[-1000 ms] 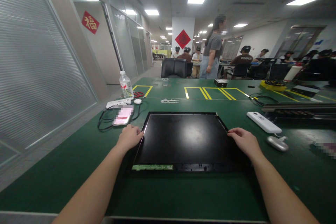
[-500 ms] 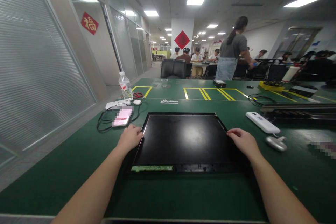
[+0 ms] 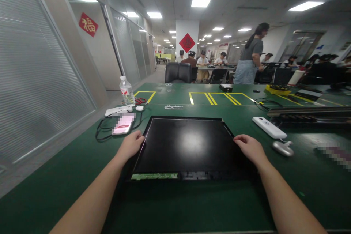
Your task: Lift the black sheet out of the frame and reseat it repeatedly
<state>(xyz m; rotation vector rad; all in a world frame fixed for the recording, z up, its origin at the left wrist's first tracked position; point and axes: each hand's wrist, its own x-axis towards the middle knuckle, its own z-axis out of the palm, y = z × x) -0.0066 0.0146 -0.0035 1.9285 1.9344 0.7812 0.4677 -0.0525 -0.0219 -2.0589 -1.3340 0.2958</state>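
A black, flat display panel (image 3: 175,146) lies in front of me on the green table (image 3: 175,204). Along its near edge runs a green circuit board strip (image 3: 155,176), on the left half. My left hand (image 3: 131,144) has its fingers closed on the panel's left edge. On the opposite side, my right hand (image 3: 249,147) pinches the right edge between thumb and fingers. The undersides of the panel and some fingertips are hidden.
Left of the panel are a phone (image 3: 124,123), a white power bank (image 3: 118,110) with black cable, and a water bottle (image 3: 127,91). To the right lie another white power bank (image 3: 269,128) and a silver oval device (image 3: 283,148). Red-handled scissors (image 3: 140,100) are farther back.
The whole view has shifted slightly, so table items appear a little farther left. Both hands keep their grip on the panel's sides. A person in the background has moved to the right.
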